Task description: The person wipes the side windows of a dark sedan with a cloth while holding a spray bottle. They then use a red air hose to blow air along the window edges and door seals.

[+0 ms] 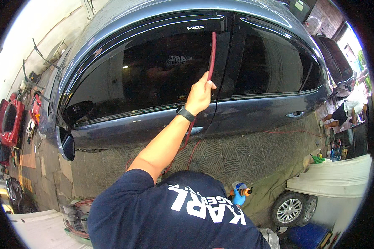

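My bare left hand (199,94), a dark watch at its wrist, is closed around a red hose (212,58). Above the fist, one end of the hose rises in front of the front door window's rear edge. The rest hangs down past my forearm. Facing me is a dark blue-grey car (253,118) with black tinted windows (141,74). Down at my right side, my right hand (238,198) in a blue glove grips an orange and black cylindrical thing (246,192) with a clear bluish part; its exact kind is hard to make out.
The car's side mirror (66,145) juts out at left. More red hose (194,153) trails over the patterned floor (253,153). Wheels (288,208) lean beside a pale panel (332,178) at lower right. A person (345,112) bends over at far right; a red car part (8,120) stands at far left.
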The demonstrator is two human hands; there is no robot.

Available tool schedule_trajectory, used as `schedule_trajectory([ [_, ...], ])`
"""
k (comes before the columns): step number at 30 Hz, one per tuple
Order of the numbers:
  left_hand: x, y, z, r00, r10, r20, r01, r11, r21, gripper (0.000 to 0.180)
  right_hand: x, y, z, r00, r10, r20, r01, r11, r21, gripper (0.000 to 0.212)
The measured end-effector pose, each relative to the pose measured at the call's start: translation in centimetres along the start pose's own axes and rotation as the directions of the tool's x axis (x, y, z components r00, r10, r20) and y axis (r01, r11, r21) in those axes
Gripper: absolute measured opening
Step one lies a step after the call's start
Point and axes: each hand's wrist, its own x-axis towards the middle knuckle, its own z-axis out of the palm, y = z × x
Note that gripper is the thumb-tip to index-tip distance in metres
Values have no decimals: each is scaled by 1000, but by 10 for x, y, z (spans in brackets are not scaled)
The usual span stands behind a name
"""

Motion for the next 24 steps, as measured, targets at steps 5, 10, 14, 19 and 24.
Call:
schedule_trajectory([
  [5,-35,-8,-17,997,-78,27,78,997,9,40,-1,-1,5,999,-35,21,35,999,33,38],
  [10,-69,-18,-10,967,-200,157,228,955,-191,46,-10,-9,4,998,7,57,-9,1000,30,36],
  [14,-81,-23,-12,941,-307,145,337,890,-307,46,-15,-16,11,998,-13,56,6,993,118,35],
  [19,-115,-2,-6,865,-436,248,497,677,-543,45,-5,-2,3,996,-50,79,39,990,137,34],
  [24,-134,-8,-9,832,-504,231,514,543,-664,43,-18,-16,13,990,-36,136,27,998,63,37],
])
